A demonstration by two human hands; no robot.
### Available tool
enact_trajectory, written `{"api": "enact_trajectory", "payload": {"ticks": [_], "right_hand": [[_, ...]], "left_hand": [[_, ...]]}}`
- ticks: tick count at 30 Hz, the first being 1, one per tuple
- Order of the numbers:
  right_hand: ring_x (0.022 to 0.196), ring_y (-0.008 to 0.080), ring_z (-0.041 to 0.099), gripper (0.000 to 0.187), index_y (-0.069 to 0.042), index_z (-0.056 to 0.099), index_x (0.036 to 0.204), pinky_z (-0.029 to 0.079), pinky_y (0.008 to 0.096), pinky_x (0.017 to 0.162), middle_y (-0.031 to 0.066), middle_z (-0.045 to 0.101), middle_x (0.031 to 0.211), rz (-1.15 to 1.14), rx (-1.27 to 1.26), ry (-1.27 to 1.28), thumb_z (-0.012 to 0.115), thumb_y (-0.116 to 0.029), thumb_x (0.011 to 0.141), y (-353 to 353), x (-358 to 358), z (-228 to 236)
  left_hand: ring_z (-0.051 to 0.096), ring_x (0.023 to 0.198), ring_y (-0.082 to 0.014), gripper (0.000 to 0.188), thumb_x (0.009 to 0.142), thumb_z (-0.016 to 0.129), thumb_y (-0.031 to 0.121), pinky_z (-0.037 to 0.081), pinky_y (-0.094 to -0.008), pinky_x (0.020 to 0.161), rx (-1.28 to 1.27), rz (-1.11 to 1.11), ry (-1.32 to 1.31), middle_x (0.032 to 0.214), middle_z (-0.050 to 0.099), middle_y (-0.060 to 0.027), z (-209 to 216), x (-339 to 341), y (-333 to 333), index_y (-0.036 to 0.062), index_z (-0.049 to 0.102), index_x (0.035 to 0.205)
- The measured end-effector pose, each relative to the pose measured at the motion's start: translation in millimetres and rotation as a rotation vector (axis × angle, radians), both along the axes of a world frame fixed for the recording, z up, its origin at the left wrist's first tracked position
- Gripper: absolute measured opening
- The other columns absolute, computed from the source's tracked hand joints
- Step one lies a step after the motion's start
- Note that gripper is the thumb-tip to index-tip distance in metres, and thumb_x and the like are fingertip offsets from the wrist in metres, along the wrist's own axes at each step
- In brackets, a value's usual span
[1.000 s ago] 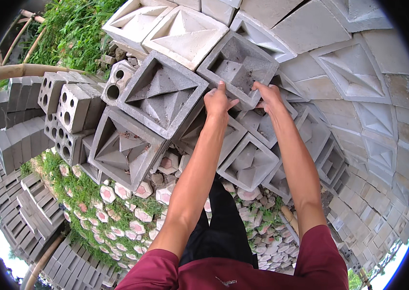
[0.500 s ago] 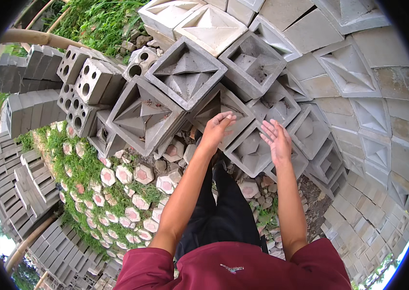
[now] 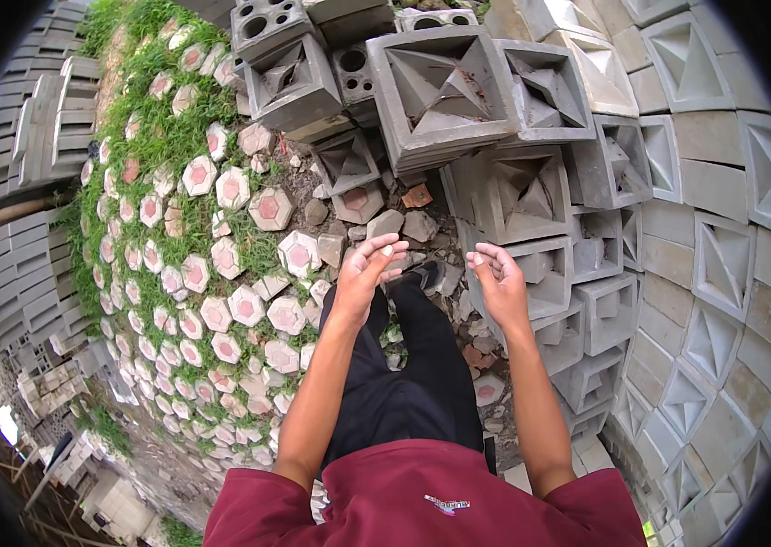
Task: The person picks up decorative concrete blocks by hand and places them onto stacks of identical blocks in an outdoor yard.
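My left hand [image 3: 365, 276] hovers over loose stones, its fingers half curled and apart with nothing between them. Across a gap, my right hand [image 3: 502, 290] is also empty, fingers loosely bent toward the left hand. Nearest to my right hand is a grey square concrete ventilation block [image 3: 531, 196] with a recessed, faceted face. Beyond the hands, a larger ventilation block [image 3: 445, 87] rests on the stack, with dry debris in its recess. Neither hand touches a block.
Hexagonal pavers [image 3: 287, 313] with reddish centres lie among grass on the left. Rubble and a broken brick piece [image 3: 417, 196] lie beyond my feet. A tall wall of stacked blocks [image 3: 723, 260] rises on the right. Multi-holed blocks [image 3: 267, 23] stand at the top.
The view has turned left, so the blocks shift rightward and more pavers show. My hands have moved from over the blocks to over the rubble, and my right fingers have curled more.
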State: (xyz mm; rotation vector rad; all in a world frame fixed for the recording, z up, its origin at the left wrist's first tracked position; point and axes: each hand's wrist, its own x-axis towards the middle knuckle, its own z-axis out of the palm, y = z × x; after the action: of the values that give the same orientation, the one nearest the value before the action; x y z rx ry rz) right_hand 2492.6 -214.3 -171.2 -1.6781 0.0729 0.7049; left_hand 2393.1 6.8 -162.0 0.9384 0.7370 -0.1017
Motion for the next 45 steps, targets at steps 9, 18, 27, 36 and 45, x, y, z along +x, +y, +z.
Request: {"api": "enact_trajectory", "payload": {"ticks": [9, 18, 27, 36, 45], "right_hand": [[0.09, 0.0159, 0.065, 0.031, 0.005, 0.059, 0.113, 0.052, 0.028, 0.081, 0.0133, 0.068, 0.1, 0.55, -0.142, -0.102, 0.063, -0.016, 0.092, 119.0, -53.7, -23.1], [0.093, 0.0194, 0.067, 0.031, 0.005, 0.059, 0.114, 0.052, 0.0308, 0.081, 0.0153, 0.069, 0.101, 0.946, -0.154, -0.209, 0.062, -0.017, 0.092, 294.5, -179.4, 25.7], [0.093, 0.017, 0.065, 0.032, 0.004, 0.059, 0.115, 0.051, 0.0309, 0.081, 0.0122, 0.068, 0.102, 1.335, -0.01, -0.175, 0.061, -0.019, 0.094, 447.5, -351.2, 81.5], [0.09, 0.0181, 0.066, 0.03, 0.005, 0.059, 0.112, 0.051, 0.0315, 0.08, 0.013, 0.068, 0.097, 1.747, 0.133, -0.129, 0.06, -0.018, 0.094, 535.1, -488.5, 139.1], [0.091, 0.0131, 0.062, 0.029, 0.004, 0.056, 0.118, 0.05, 0.027, 0.08, 0.0103, 0.069, 0.104, 2.047, 0.075, 0.287, 0.056, -0.017, 0.098, 618.7, -529.9, 135.4]], "left_hand": [[0.058, 0.11, -0.0186, 0.039, 0.096, 0.056, 0.024, 0.047, -0.0337, 0.091, 0.043, 0.451, 0.015, 0.121, 0.061, -0.0124, -24.5, -134.9, 65.7, 0.0005, 0.052, 0.127], [0.06, 0.107, -0.0163, 0.038, 0.094, 0.059, 0.023, 0.047, -0.0311, 0.09, 0.057, 0.774, 0.005, 0.119, 0.063, -0.0105, 2.9, -285.0, 151.8, 0.0015, 0.053, 0.125], [0.061, 0.106, -0.0156, 0.039, 0.096, 0.058, 0.025, 0.046, -0.0294, 0.089, 0.203, 1.164, 0.013, 0.118, 0.064, -0.0095, 69.2, -464.6, 217.1, 0.001, 0.054, 0.126], [0.06, 0.106, -0.0147, 0.032, 0.097, 0.055, 0.024, 0.046, -0.03, 0.088, 0.301, 1.591, 0.289, 0.117, 0.065, -0.0088, 115.6, -619.3, 191.9, 0.004, 0.056, 0.122], [0.06, 0.105, -0.0166, 0.033, 0.097, 0.057, 0.02, 0.045, -0.0285, 0.093, 0.39, 1.882, 0.322, 0.116, 0.064, -0.0126, 184.6, -613.6, 242.3, -0.0013, 0.054, 0.123]]}}
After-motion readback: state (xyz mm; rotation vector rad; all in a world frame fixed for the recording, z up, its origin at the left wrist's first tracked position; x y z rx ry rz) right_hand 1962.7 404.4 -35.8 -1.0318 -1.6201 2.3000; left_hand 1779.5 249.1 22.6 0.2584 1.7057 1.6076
